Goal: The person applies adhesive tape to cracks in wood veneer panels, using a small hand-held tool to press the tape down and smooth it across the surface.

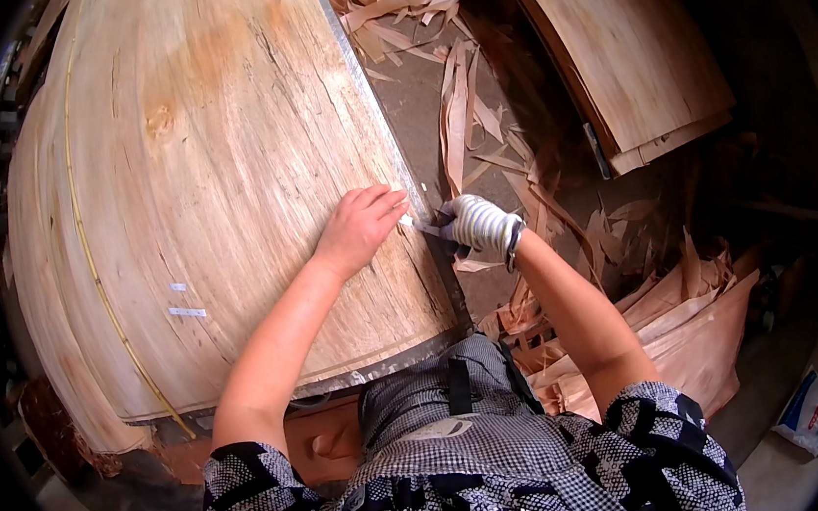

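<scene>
A large pale wood veneer sheet (212, 156) lies on a work table and fills the left and middle of the view. My left hand (359, 229), bare, presses flat on the sheet near its right edge, fingers apart. My right hand (478, 226), in a white knit glove, is closed around a small blade-like tool (423, 225) whose tip meets the sheet's right edge just beside my left fingertips. A metal edge strip (370, 102) runs along that side of the table.
Veneer offcuts and strips (475, 121) litter the floor to the right. A second stack of veneer sheets (625, 47) sits at upper right. More scrap veneer (682, 328) piles up at lower right, with a white bag (810, 412) near it.
</scene>
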A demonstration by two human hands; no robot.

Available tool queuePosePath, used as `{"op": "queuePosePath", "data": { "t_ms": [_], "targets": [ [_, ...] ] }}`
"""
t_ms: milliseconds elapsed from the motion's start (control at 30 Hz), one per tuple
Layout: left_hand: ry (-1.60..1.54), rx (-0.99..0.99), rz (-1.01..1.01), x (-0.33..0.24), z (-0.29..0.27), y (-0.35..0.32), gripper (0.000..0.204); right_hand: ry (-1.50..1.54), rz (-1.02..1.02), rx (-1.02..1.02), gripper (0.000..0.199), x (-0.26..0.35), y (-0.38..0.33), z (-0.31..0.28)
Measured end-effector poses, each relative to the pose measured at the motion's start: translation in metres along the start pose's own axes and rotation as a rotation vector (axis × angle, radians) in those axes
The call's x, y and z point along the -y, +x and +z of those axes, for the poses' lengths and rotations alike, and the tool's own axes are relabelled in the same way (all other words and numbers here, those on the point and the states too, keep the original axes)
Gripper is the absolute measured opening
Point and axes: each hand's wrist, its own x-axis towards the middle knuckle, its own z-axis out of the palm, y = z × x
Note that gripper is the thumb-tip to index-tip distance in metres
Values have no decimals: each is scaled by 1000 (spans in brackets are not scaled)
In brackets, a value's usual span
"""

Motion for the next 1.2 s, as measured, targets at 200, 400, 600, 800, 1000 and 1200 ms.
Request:
{"op": "queuePosePath", "data": {
  "t_ms": [200, 400, 600, 800, 1000, 1200],
  "targets": [
    [-21, 41, -25, 0, -3, -3, 30, 242, 236, -61, 10, -32, -79, 21],
    [-75, 19, -24, 4, 1, -5, 32, 568, 271, -183, 15, -42, -116, 35],
    [-127, 30, -10, 3, 0, 3, 31, 321, -254, -411, 16, -16, -68, 50],
    [-133, 17, -20, 2, -1, 3, 29, 286, -273, -377, 17, 11, -64, 77],
    [-123, 35, -1, 6, -3, 2, 26, 729, -86, -190, 9, 36, -70, 76],
    [-148, 73, -34, 5, -2, 3, 27, 407, -47, -441, 18, -15, -72, 94]
  ]
}}
